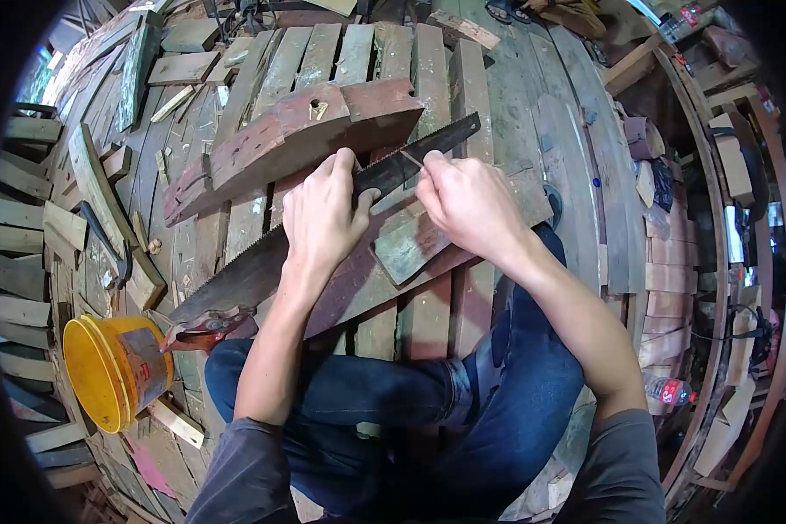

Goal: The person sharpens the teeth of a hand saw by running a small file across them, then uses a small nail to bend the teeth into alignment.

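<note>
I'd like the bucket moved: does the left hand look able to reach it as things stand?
Probably not yet: the left hand holds the saw, though the bucket itself looks mostly unobstructed.

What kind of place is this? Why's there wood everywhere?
It looks like a woodworking workshop, probably a simple one. There's a long handsaw here, a big shaped wooden block beside it, and loose wood pieces scattered about.
</note>
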{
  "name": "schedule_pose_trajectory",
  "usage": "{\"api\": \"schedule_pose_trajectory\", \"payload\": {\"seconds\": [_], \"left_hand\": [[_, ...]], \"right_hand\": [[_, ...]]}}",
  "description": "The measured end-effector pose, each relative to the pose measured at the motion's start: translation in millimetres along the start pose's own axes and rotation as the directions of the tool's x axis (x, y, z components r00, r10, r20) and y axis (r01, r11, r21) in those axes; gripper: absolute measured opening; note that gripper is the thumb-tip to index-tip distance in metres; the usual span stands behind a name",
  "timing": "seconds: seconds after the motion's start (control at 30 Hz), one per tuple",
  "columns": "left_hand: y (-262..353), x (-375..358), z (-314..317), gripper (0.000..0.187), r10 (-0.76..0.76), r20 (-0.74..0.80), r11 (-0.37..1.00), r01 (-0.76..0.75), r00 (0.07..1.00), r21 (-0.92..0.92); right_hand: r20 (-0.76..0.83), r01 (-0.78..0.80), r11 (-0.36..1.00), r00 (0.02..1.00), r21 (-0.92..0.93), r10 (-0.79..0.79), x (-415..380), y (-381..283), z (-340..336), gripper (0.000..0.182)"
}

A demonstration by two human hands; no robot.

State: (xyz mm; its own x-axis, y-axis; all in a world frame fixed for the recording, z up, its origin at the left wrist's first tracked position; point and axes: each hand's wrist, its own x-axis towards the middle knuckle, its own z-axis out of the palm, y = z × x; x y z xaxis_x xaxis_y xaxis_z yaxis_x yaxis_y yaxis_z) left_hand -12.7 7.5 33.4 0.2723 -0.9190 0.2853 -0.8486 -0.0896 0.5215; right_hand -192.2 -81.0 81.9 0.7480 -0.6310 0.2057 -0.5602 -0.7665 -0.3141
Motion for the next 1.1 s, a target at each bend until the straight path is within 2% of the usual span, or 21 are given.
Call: {"api": "schedule_pose_trajectory", "payload": {"seconds": [0.47, 0.6, 0.7, 0.8, 0.9, 0.93, 0.97, 1.03, 1.1], "left_hand": [[2, 0, -3, 0.037, 0.004, 0.035, 1.0, -0.004, 0.999, -0.015], [1, -2, 1, 0.038, 0.041, -0.015, 0.999, -0.041, 0.999, 0.017], [1, -5, 6, 0.037, 0.077, -0.018, 0.996, -0.076, 0.997, 0.053], [2, -9, 14, 0.038, 0.119, -0.012, 0.986, -0.117, 0.993, 0.12], [3, -11, 20, 0.039, 0.102, -0.006, 0.985, -0.101, 0.995, 0.141], [3, -11, 21, 0.04, 0.102, -0.008, 0.984, -0.1, 0.995, 0.15], [3, -12, 23, 0.041, 0.102, -0.01, 0.982, -0.099, 0.995, 0.159], [4, -12, 25, 0.041, 0.104, -0.014, 0.981, -0.1, 0.994, 0.166], [4, -13, 26, 0.041, 0.105, -0.017, 0.982, -0.101, 0.994, 0.161]], "right_hand": [[0.007, 0.02, 0.999, 1.0, -0.026, -0.02, 0, -2, 5, 0.021], [0.004, 0.034, 0.997, 0.999, -0.062, -0.034, 1, -3, 5, 0.023], [0.081, 0.067, 0.984, 0.995, -0.166, -0.054, 3, -7, 0, 0.023], [0.143, 0.023, 0.988, 0.99, -0.151, -0.001, 5, -9, 1, 0.023], [0.032, -0.099, 0.986, 0.995, 0.136, 0.095, 6, 3, 17, 0.029], [0.03, -0.162, 0.943, 0.987, 0.29, 0.16, 9, 7, 19, 0.032], [0.179, -0.383, 0.814, 0.924, 0.437, 0.339, 10, 12, 18, 0.03], [0.074, -0.271, 0.883, 0.962, 0.383, 0.263, 6, 14, 22, 0.03], [0.072, -0.088, 0.991, 0.994, 0.1, 0.081, -1, 10, 21, 0.028]]}}
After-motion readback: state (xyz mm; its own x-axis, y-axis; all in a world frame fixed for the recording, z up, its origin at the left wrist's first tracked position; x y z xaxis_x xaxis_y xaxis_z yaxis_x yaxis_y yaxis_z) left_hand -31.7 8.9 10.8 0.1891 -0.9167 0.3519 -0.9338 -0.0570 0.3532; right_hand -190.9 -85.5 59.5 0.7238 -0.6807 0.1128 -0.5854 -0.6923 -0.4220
